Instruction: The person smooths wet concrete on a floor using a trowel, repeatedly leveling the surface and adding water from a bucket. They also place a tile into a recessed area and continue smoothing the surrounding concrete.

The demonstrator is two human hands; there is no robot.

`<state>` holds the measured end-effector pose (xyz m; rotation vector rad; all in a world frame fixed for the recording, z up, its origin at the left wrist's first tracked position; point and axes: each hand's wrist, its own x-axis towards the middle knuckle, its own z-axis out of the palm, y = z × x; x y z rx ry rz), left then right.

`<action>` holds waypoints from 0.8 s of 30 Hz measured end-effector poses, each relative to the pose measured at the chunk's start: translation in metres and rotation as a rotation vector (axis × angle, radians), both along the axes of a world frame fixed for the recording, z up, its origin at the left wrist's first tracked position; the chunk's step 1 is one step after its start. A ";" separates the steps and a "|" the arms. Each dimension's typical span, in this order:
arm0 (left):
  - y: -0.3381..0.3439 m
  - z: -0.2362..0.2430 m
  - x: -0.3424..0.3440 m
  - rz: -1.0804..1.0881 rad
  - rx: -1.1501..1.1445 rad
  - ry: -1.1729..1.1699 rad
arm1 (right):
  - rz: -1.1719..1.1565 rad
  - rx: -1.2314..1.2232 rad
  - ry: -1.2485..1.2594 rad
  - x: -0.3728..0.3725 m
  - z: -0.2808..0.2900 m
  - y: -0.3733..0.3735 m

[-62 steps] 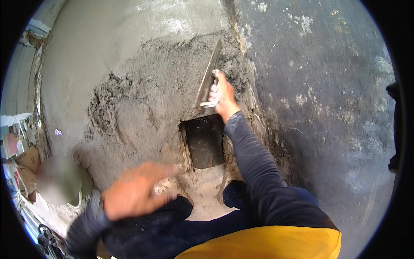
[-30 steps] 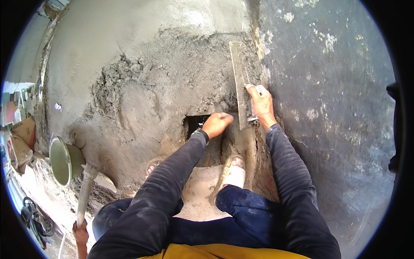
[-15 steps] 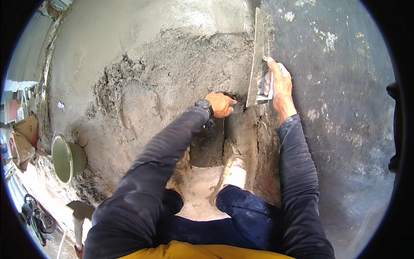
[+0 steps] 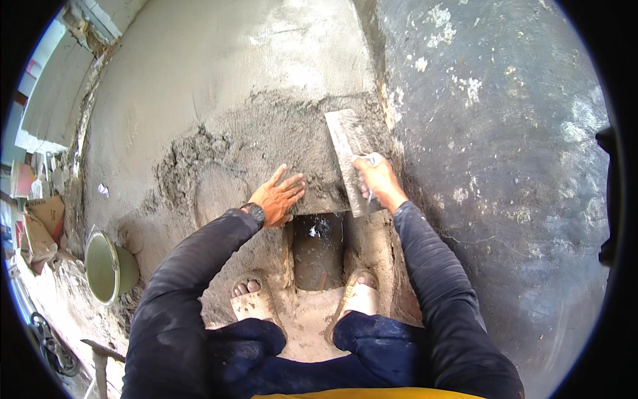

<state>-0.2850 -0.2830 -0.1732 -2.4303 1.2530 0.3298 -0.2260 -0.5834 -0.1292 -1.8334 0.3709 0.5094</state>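
My right hand (image 4: 379,179) grips the handle of a long rectangular plastering trowel (image 4: 344,149), its blade lying on the rough wet mortar (image 4: 286,139) at the far side of a drain opening (image 4: 319,256). Part of the handle is hidden by my fingers. My left hand (image 4: 279,196), with a dark watch on its wrist, rests with fingers spread on the mortar just left of the opening's far edge. Nothing shows in it. Beyond both hands the mortar becomes a smooth grey surface (image 4: 252,53), while a clumpy heap of mortar (image 4: 189,159) lies to the left.
My sandalled feet (image 4: 256,302) stand either side of the water-filled opening. A green bucket (image 4: 109,269) leans at the left, with a hammer-like tool (image 4: 101,362) nearer me. Torn cardboard (image 4: 45,229) lies along the left side. A dark, paint-spotted surface (image 4: 505,199) spans the right.
My left hand has left the opening's far edge, moved left and flattened onto the mortar. My right hand has swung the trowel left and nearer, off the dark wall side onto the mortar.
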 end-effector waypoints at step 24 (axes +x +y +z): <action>0.118 0.030 -0.203 1.155 -0.919 0.030 | -0.505 -0.001 -0.191 0.045 -0.088 0.033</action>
